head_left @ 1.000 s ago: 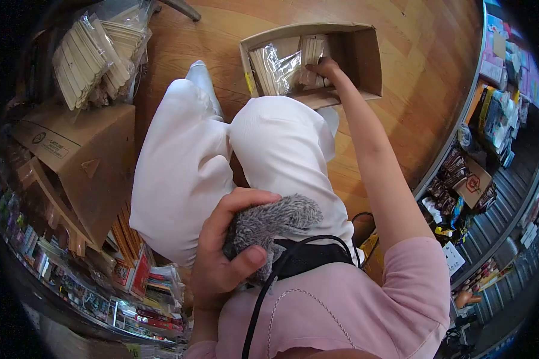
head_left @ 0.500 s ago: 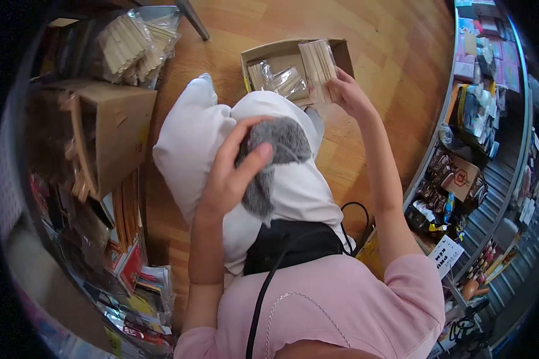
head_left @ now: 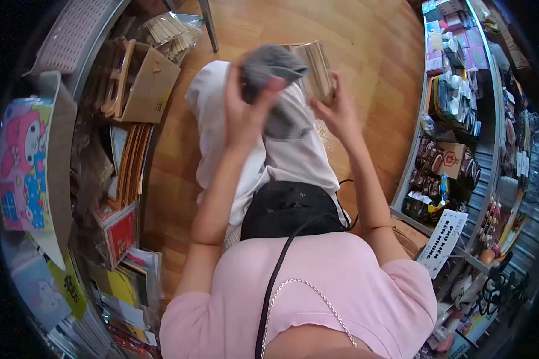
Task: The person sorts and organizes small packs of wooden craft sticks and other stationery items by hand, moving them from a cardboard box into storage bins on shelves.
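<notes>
Maybe drops the stick bundle (head_left: 318,67), raised over the lap (head_left: 293,157) with the right hand (head_left: 336,112) clamped on its lower end, if nudged by the grey cloth (head_left: 275,64) gripped in the left hand (head_left: 245,116)

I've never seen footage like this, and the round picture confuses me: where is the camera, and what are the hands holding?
No machine here: a person wears a camera on the head, so the single picture looks down over their own body, bent by a wide lens. The left hand grips a grey fluffy cloth; the right hand holds a pack of wooden sticks. Below lies a wooden floor, with a cardboard box to the left and stocked shelves to the right.
</notes>
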A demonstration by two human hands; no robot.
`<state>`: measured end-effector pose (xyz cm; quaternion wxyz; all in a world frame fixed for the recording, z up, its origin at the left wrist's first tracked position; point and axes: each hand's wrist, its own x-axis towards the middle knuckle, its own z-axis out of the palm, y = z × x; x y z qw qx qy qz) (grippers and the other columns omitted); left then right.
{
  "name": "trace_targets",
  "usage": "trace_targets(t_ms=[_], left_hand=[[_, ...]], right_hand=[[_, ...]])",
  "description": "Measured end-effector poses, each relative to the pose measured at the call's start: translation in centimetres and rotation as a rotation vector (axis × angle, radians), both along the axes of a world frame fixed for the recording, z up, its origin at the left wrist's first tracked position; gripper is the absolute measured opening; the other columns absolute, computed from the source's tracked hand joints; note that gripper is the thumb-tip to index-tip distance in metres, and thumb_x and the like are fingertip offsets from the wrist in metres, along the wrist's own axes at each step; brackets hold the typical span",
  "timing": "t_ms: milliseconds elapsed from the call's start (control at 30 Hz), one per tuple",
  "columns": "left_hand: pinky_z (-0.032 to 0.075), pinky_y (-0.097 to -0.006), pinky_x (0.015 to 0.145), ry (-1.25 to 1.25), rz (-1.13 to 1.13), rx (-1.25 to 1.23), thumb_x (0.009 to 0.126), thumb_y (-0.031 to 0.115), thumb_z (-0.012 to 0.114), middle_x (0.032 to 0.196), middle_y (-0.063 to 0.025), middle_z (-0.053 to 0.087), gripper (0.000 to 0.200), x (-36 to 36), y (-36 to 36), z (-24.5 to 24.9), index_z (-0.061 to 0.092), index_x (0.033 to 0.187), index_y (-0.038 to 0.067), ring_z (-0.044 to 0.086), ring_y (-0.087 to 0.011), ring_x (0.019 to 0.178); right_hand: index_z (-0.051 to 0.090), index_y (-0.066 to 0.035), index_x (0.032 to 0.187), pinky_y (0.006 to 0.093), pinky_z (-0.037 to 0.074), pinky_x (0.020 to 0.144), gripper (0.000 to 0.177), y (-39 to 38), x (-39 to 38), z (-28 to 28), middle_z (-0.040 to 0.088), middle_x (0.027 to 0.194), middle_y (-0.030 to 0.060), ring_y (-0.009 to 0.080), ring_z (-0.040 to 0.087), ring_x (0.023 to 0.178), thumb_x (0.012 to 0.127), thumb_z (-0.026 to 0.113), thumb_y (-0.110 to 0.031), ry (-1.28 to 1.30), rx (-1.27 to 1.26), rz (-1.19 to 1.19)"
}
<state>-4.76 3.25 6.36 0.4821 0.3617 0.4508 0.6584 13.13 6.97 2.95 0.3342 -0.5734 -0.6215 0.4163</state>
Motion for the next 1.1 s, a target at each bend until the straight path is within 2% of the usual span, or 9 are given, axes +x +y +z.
trace_targets(t_ms=[33, 133, 233, 267, 400, 533, 733, 967, 1100], left_hand=[[0.042, -0.0305, 0.087, 0.26, 0.008, 0.21, 0.082, 0.015, 0.063, 0.108, -0.0109, 0.057, 0.038, 3.5, -1.6, 0.2, 0.05, 0.115, 0.002, 0.054, -0.0188, 0.103], [0.033, -0.0383, 0.101, 0.475, -0.176, 0.36, 0.074, -0.002, 0.054, 0.116, -0.0148, 0.054, 0.041, 7.0, -2.7, -2.2, 0.053, 0.115, 0.005, 0.044, -0.0335, 0.117], [0.03, -0.0413, 0.102, 0.615, -0.172, 0.341, 0.073, -0.004, 0.049, 0.118, -0.0163, 0.052, 0.042, 7.4, -2.1, -5.4, 0.053, 0.114, 0.005, 0.04, -0.0356, 0.12], [0.029, -0.0425, 0.103, 0.613, -0.185, 0.285, 0.074, -0.004, 0.047, 0.12, -0.0168, 0.051, 0.042, 7.3, -2.0, -6.4, 0.052, 0.114, 0.005, 0.039, -0.0359, 0.121], [0.03, -0.0412, 0.103, 0.86, -0.135, 0.22, 0.076, -0.002, 0.045, 0.127, -0.0173, 0.046, 0.042, 6.9, -2.1, -5.8, 0.051, 0.117, 0.005, 0.038, -0.0358, 0.122], [0.026, -0.0423, 0.105, 0.877, -0.075, 0.068, 0.077, -0.001, 0.045, 0.13, -0.0169, 0.044, 0.047, 5.8, -1.0, -7.0, 0.045, 0.124, 0.003, 0.035, -0.0349, 0.125], [0.024, -0.045, 0.106, 1.182, -0.119, 0.296, 0.079, 0.005, 0.048, 0.138, -0.0148, 0.034, 0.053, 7.1, -2.0, -7.3, 0.035, 0.131, 0.0, 0.029, -0.0349, 0.129], [0.024, -0.0472, 0.105, 1.111, -0.198, 0.335, 0.083, 0.008, 0.044, 0.139, -0.0102, 0.036, 0.05, 6.8, 4.8, -8.6, 0.038, 0.133, 0.01, 0.029, -0.0341, 0.129], [0.023, -0.0473, 0.106, 1.102, -0.168, 0.194, 0.085, 0.006, 0.042, 0.138, -0.0084, 0.037, 0.047, 5.7, 8.4, -9.9, 0.04, 0.132, 0.012, 0.028, -0.0349, 0.129]], right_hand=[[0.039, -0.005, 0.12, 0.0327, 0.047, 0.062, 0.047, -1.5, -0.2, -2.3, 0.059, 0.088, 0.0132, 0.0186, 0.059, 0.07, 0.08, 0.061, -0.015, 0.062, 0.05, 0.054], [0.036, -0.002, 0.127, 0.0321, 0.046, 0.086, 0.043, -4.6, -0.3, -5.8, 0.049, 0.117, 0.0104, 0.0205, 0.053, 0.103, 0.093, 0.042, -0.029, 0.888, -0.319, -0.082], [0.034, -0.003, 0.129, 0.033, 0.046, 0.086, 0.041, -5.8, -0.2, -4.0, 0.05, 0.118, 0.0108, 0.0204, 0.053, 0.103, 0.092, 0.044, -0.018, 1.148, -0.56, -0.103], [0.033, -0.005, 0.133, 0.0319, 0.048, 0.085, 0.044, -5.9, -0.1, -4.3, 0.049, 0.122, 0.0126, 0.0197, 0.054, 0.104, 0.09, 0.045, -0.009, 0.789, -0.471, -0.137], [0.025, -0.007, 0.136, 0.0285, 0.049, 0.08, 0.058, -6.8, -0.4, -3.4, 0.053, 0.115, 0.0119, 0.0166, 0.056, 0.098, 0.085, 0.054, -0.007, 0.92, -0.386, -0.076], [0.026, -0.007, 0.136, 0.0235, 0.042, 0.084, 0.051, -6.4, 0.3, -4.4, 0.054, 0.116, 0.0085, 0.0105, 0.054, 0.099, 0.09, 0.049, -0.008, 0.95, -0.382, -0.035], [0.034, 0.001, 0.13, 0.0277, 0.038, 0.092, 0.042, -5.6, -0.2, -6.0, 0.049, 0.123, 0.0098, 0.0146, 0.047, 0.11, 0.096, 0.041, -0.022, 0.987, -0.313, -0.214], [0.036, 0.001, 0.13, 0.0267, 0.038, 0.092, 0.041, -5.5, -0.4, -6.5, 0.05, 0.122, 0.0084, 0.0127, 0.048, 0.108, 0.096, 0.039, -0.022, 0.949, -0.397, -0.232], [0.047, -0.003, 0.12, 0.0276, 0.046, 0.083, 0.031, -4.9, -0.6, -6.4, 0.058, 0.108, 0.0034, 0.011, 0.056, 0.096, 0.096, 0.041, -0.021, 1.001, -0.419, -0.208]])
